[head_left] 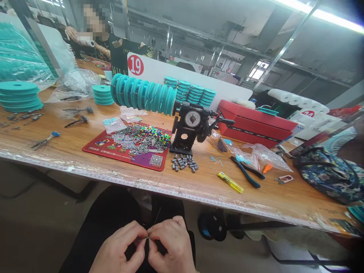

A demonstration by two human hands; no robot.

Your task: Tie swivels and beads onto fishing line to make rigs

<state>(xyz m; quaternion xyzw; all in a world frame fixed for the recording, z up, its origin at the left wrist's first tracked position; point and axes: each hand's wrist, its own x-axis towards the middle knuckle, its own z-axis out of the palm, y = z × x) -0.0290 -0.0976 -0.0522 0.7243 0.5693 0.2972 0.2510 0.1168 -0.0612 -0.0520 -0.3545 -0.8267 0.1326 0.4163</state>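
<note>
Fishing line (156, 218), thin and dark, runs up from my fingertips at the bottom centre of the frame toward the table edge (199, 195) above my lap. My left hand (121, 248) and right hand (170, 244) meet thumb to thumb; both are pinched nearly closed on a tiny greenish piece threaded on that line, with the remaining fingers curled under. I judge this to be the fitting or knotting step on the line, and the next move calls for keeping the strand taut while the small piece is slid or cinched without slipping from my fingertips. What exactly the piece is I cannot tell, as it is too small. Higher, in the middle of the frame, the black winder (190, 129) carries a row of teal spools (143, 94); to its lower left a red mat (127, 148) holds coloured beads and metal bits. Pliers (247, 172) and a yellow cutter (230, 182) lie to the right.
</note>
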